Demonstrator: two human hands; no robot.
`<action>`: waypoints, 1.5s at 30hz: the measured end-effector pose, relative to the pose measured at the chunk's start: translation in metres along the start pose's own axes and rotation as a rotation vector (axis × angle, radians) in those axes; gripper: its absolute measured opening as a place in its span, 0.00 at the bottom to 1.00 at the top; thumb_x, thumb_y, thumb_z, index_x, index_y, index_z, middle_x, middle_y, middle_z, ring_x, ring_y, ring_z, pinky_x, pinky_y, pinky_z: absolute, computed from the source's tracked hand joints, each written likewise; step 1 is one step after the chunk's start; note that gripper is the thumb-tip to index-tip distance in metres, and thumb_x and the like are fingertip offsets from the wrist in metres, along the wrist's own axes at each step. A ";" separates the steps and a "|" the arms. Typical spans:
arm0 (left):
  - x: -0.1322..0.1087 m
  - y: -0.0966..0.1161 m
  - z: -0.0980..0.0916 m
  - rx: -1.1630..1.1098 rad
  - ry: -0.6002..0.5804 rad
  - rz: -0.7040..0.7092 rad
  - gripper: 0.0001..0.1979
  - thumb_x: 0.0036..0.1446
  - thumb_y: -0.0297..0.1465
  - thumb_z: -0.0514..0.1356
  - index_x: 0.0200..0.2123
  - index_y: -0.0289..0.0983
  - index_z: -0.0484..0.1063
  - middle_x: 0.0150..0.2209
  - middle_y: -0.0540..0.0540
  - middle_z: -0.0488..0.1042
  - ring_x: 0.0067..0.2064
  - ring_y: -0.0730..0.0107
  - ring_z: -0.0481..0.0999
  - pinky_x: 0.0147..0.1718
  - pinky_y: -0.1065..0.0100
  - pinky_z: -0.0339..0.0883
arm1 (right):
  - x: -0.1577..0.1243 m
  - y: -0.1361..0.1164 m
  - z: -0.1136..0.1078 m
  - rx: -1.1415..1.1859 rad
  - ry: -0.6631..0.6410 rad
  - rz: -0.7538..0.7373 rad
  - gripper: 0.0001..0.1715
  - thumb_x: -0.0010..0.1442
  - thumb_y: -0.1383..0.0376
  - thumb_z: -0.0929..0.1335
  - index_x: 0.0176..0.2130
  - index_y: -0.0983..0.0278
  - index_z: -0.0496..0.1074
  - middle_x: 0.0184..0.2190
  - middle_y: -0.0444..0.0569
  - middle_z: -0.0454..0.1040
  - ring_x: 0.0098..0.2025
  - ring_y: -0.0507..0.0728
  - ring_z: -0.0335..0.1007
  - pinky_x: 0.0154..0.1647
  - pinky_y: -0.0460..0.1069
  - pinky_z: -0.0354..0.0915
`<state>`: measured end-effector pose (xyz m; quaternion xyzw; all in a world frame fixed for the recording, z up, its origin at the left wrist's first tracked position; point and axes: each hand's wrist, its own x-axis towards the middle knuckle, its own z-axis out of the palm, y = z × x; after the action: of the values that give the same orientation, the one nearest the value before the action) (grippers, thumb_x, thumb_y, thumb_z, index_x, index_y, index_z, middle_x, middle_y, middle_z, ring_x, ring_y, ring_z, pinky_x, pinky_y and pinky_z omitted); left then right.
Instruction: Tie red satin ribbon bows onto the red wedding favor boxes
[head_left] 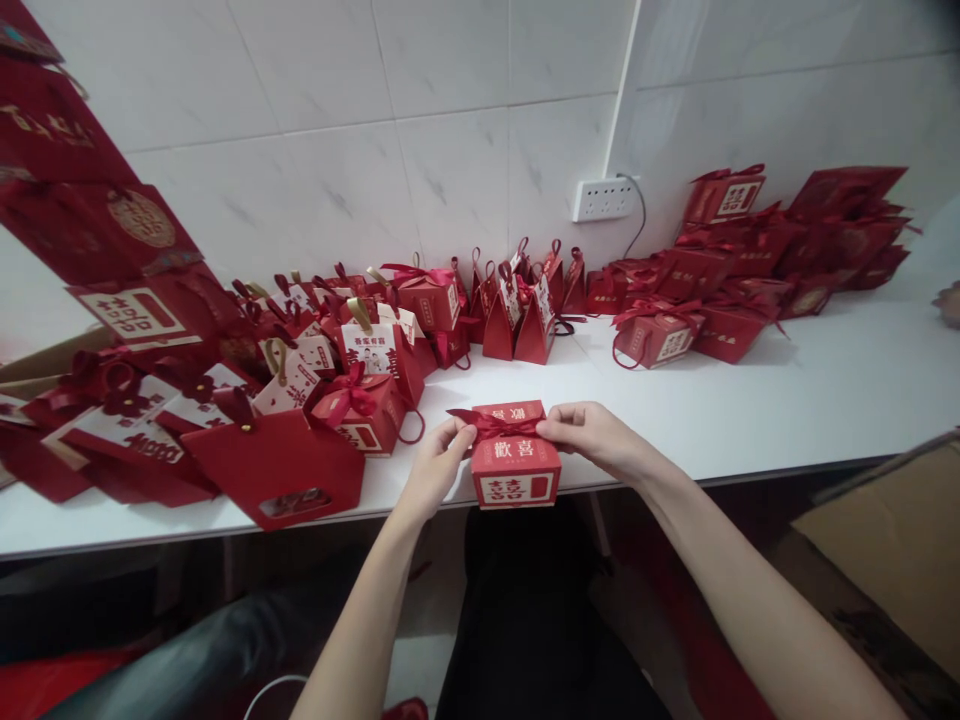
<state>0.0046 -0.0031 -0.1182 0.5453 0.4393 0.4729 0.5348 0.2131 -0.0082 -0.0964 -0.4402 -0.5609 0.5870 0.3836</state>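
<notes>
A small red gift box (516, 458) with white characters sits at the front edge of the white table (592, 385), its labelled front side facing me. Across its top runs a dark red ribbon (508, 426), knotted or crossed near the middle. My left hand (450, 440) pinches the ribbon at the box's left side, thumb on top. At the right side, my right hand (581, 430) pinches the other part of the ribbon between thumb and fingers. Left of my hands stands another red box (386, 410) with a tied bow and a cord handle.
Many red gift boxes and bags (285, 470) crowd the table's left side, with a tall stack (127, 230) at far left. More boxes (660, 330) are piled at right. A power strip (602, 199) hangs on the tiled wall. A cardboard box (892, 540) stands at lower right.
</notes>
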 end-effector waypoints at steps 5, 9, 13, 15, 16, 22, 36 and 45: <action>-0.001 0.009 0.005 0.083 0.164 0.053 0.14 0.52 0.44 0.57 0.30 0.38 0.64 0.32 0.50 0.68 0.37 0.68 0.70 0.36 0.68 0.66 | -0.017 0.000 -0.006 -0.104 0.132 -0.070 0.28 0.45 0.42 0.70 0.22 0.65 0.66 0.19 0.42 0.66 0.25 0.50 0.62 0.34 0.49 0.60; -0.012 0.019 0.013 0.580 0.353 0.395 0.08 0.53 0.35 0.59 0.35 0.38 0.68 0.41 0.44 0.67 0.48 0.61 0.67 0.49 0.58 0.60 | -0.019 0.019 -0.016 0.039 0.262 0.049 0.32 0.42 0.39 0.70 0.28 0.65 0.69 0.28 0.48 0.71 0.33 0.55 0.68 0.40 0.53 0.65; -0.014 0.028 0.024 0.921 0.213 0.584 0.06 0.58 0.30 0.56 0.32 0.39 0.73 0.44 0.43 0.69 0.49 0.60 0.66 0.50 0.55 0.56 | -0.021 0.029 -0.011 0.149 0.027 0.118 0.28 0.48 0.44 0.70 0.31 0.66 0.71 0.32 0.50 0.73 0.35 0.55 0.70 0.43 0.54 0.66; -0.012 0.029 0.027 0.974 0.172 0.553 0.07 0.59 0.30 0.55 0.33 0.40 0.74 0.44 0.44 0.70 0.48 0.60 0.67 0.49 0.55 0.55 | -0.020 0.027 -0.011 0.145 0.025 0.083 0.24 0.47 0.48 0.72 0.28 0.66 0.71 0.30 0.48 0.72 0.34 0.54 0.70 0.41 0.52 0.65; -0.010 0.029 0.028 0.985 0.162 0.535 0.07 0.60 0.30 0.55 0.33 0.40 0.73 0.44 0.45 0.71 0.48 0.61 0.67 0.49 0.55 0.55 | -0.018 0.024 -0.012 0.133 0.052 0.058 0.23 0.46 0.49 0.73 0.26 0.66 0.70 0.28 0.46 0.72 0.33 0.53 0.69 0.39 0.51 0.64; -0.007 0.027 0.028 0.913 0.120 0.493 0.04 0.57 0.27 0.58 0.35 0.39 0.72 0.42 0.45 0.71 0.47 0.62 0.68 0.49 0.56 0.56 | 0.007 -0.010 -0.023 -0.048 0.184 -0.079 0.17 0.46 0.53 0.72 0.25 0.65 0.71 0.25 0.44 0.69 0.30 0.52 0.64 0.34 0.49 0.58; -0.010 0.024 0.030 0.847 -0.002 0.394 0.13 0.60 0.29 0.52 0.42 0.41 0.75 0.48 0.43 0.69 0.53 0.59 0.65 0.53 0.52 0.56 | 0.021 -0.001 -0.020 -0.414 0.438 -0.177 0.16 0.55 0.53 0.64 0.29 0.63 0.66 0.27 0.45 0.68 0.30 0.53 0.62 0.34 0.49 0.58; -0.019 0.019 0.041 0.765 0.151 0.394 0.14 0.57 0.32 0.54 0.47 0.43 0.72 0.51 0.43 0.66 0.55 0.56 0.62 0.55 0.51 0.52 | -0.024 -0.005 0.014 -0.535 0.293 -0.064 0.19 0.53 0.50 0.66 0.25 0.63 0.67 0.21 0.42 0.67 0.24 0.52 0.59 0.27 0.48 0.56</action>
<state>0.0411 -0.0297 -0.0993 0.7414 0.5084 0.4077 0.1602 0.2076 -0.0353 -0.0896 -0.5877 -0.6479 0.3363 0.3489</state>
